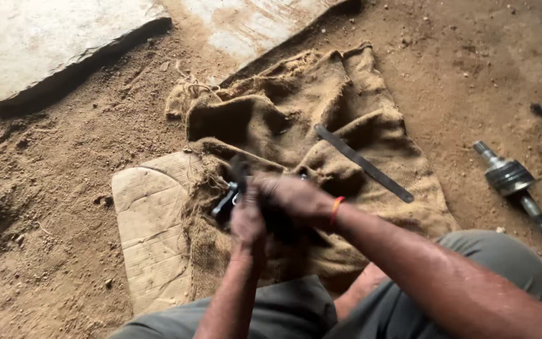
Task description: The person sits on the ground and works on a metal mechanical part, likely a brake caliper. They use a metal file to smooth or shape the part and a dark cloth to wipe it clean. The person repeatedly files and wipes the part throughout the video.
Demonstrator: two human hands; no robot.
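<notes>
Sandy dirt floor (64, 207), pale stone slabs (51, 44) at top left. Crumpled brown burlap sack (321, 119) spread on the dirt, lower left edge over a flat piece of tan cardboard (148, 226). No containers. Long dark flat metal bar (364, 163) lies on sack. Grey axle shaft with ribbed joint (515, 185) on dirt, far right. Right hand (296, 199) and left hand (247, 220) both clamped on small dark metal part (232, 194), over the sack's left edge.
</notes>
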